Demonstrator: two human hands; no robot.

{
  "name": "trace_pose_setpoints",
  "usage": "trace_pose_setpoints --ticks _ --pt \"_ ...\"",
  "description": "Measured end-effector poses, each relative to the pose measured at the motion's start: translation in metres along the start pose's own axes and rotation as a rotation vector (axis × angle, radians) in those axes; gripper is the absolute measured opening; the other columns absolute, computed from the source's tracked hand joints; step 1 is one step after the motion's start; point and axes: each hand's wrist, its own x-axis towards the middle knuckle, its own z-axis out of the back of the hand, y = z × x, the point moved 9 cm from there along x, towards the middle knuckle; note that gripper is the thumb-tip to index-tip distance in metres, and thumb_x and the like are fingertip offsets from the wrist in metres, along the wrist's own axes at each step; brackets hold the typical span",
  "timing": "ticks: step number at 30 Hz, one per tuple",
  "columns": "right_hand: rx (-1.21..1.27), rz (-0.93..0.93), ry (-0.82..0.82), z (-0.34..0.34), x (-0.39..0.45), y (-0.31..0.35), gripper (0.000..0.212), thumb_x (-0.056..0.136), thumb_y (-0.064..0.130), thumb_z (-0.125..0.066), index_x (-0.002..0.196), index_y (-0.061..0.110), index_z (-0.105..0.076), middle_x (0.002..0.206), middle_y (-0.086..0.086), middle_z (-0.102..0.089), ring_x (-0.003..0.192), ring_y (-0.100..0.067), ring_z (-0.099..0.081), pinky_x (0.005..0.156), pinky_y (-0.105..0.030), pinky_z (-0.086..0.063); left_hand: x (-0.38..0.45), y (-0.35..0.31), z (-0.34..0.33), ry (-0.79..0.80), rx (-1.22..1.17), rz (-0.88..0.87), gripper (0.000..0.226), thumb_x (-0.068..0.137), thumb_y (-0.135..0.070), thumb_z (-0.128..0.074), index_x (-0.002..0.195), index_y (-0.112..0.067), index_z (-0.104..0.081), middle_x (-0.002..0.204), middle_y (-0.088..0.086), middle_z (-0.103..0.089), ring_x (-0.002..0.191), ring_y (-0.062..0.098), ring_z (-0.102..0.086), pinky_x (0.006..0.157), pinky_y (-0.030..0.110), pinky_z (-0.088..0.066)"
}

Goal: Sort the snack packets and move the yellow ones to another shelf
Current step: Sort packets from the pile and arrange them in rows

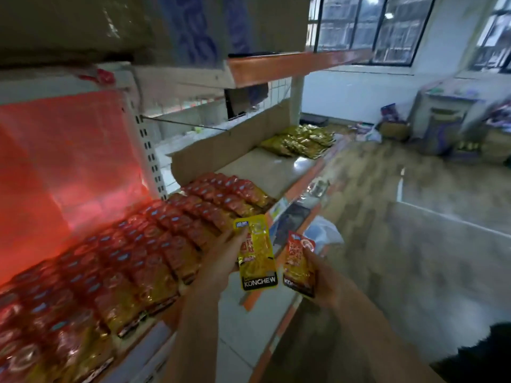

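My left hand [221, 258] holds a yellow KONCHEW snack packet [257, 255] upright, just off the front edge of the shelf. Close to its right, my right hand [322, 277] grips a red snack packet [298, 265] from below. Rows of red packets [124, 261] cover the shelf [276, 172] on the left. A pile of yellow packets [301, 140] lies at the far end of the same shelf level, beyond a bare stretch.
An orange-edged upper shelf [290, 64] carries cardboard boxes overhead. A red panel [63, 161] backs the red packets. Loose packets and a plastic bag [323, 233] lie on the lower ledge. Boxes and goods [442, 128] clutter the floor by the far wall.
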Motion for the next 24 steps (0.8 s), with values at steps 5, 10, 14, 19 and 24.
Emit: trace_pose_setpoints --ticks 5,10,14,19,24 --pt "-0.113 0.056 0.138 0.028 0.023 0.057 0.098 0.023 0.01 -0.095 0.113 0.004 -0.058 0.091 -0.015 -0.072 0.076 -0.028 -0.071 0.062 -0.035 -0.058 0.058 -0.006 -0.054 -0.051 0.037 -0.026 0.011 0.096 -0.022 -0.053 0.094 -0.025 -0.064 0.094 0.005 -0.067 0.08 0.018 -0.064 0.075 0.032 -0.052" --pt "-0.268 0.069 0.115 0.043 0.085 0.116 0.066 0.048 0.012 -0.09 0.106 -0.004 -0.063 0.097 -0.019 -0.071 0.079 -0.03 -0.071 0.068 -0.037 -0.058 0.128 -0.02 -0.07 -0.095 -0.026 -0.042 0.01 0.094 -0.016 -0.056 0.089 -0.018 -0.065 0.08 0.001 -0.068 0.062 0.008 -0.066 0.062 0.025 -0.053" --pt "-0.423 0.104 0.038 0.035 0.147 0.174 0.028 0.073 0.002 -0.064 0.1 -0.004 -0.066 0.093 -0.018 -0.071 0.074 -0.026 -0.07 0.078 -0.041 -0.057 0.192 -0.041 -0.066 -0.147 -0.028 -0.015 0.01 0.091 -0.02 -0.061 0.083 -0.016 -0.067 0.087 0.01 -0.07 0.072 0.021 -0.065 0.071 0.037 -0.053" --pt "-0.706 0.128 -0.013 0.002 0.232 0.223 0.016 0.077 0.011 -0.074 0.083 0.0 -0.063 0.078 -0.016 -0.065 0.067 -0.021 -0.059 0.062 -0.026 -0.047 0.248 -0.075 -0.033 -0.297 -0.028 -0.035 0.011 0.09 -0.02 -0.062 0.08 -0.023 -0.064 0.082 0.001 -0.064 0.071 0.013 -0.06 0.058 0.025 -0.047" --pt "-0.969 0.037 0.102 -0.037 0.321 0.221 0.022 0.084 0.003 -0.066 0.065 0.007 -0.056 0.064 -0.011 -0.053 0.056 -0.015 -0.05 0.055 -0.021 -0.043 0.272 -0.079 0.013 -0.487 -0.115 -0.027 0.022 0.08 -0.025 -0.073 0.097 -0.012 -0.07 0.103 0.014 -0.069 0.09 0.027 -0.068 0.067 0.036 -0.058"
